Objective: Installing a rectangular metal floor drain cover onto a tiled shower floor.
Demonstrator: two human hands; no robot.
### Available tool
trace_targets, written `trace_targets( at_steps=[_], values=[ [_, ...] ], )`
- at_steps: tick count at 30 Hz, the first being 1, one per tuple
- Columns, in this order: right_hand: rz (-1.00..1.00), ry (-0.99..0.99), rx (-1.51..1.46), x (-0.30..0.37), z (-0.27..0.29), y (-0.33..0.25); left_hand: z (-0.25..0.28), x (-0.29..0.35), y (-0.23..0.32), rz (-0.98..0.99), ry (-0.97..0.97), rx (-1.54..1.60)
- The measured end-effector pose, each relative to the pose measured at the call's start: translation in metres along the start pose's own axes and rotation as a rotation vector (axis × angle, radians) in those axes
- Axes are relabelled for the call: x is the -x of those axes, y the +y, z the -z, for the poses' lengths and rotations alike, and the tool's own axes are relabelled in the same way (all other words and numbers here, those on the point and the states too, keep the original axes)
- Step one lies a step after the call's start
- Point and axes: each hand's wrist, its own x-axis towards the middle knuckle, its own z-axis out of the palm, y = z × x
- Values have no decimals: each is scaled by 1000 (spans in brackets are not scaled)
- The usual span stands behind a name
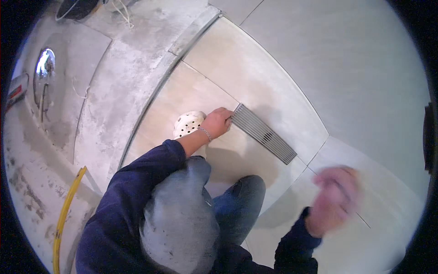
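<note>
The left hand (218,122) pinches the near end of a long metal drain grate (264,133) set in the tiled floor (255,77). The blurred right hand (335,197) is raised; its grip cannot be told.

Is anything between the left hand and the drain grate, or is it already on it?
Nothing visible stands between them. The left hand already touches the near end of the drain grate, fingertips at its corner. The right hand is blurred, raised over the tiles, apart from the grate.
</note>
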Motion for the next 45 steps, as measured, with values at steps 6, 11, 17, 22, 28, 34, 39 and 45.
trace_targets(
  at_steps=[6, 11, 17, 22, 28, 34, 39, 45],
  values=[
    [-487, -672, 251, 174, -65, 139, -5, -4, 4, -62, 84, 14],
    [-448, -542, 539, 252, -91, 137, -4, -4, 5, -43, 63, 13],
    [-539, -475, 476, 251, -90, 135, -1, -1, 4, -31, 40, -38],
    [-523, -453, 436, 253, -87, 140, -8, -1, -3, -44, 58, -48],
    [-493, -434, 457, 257, -86, 146, -10, -4, -2, -42, 57, -49],
    [-530, -454, 432, 255, -85, 144, -6, -1, 3, 7, 29, -47],
    [-528, -468, 490, 257, -87, 144, -5, -1, 4, -30, 58, -53],
    [-542, -467, 483, 255, -88, 143, -1, -2, 8, 9, 8, -44]
  ],
)
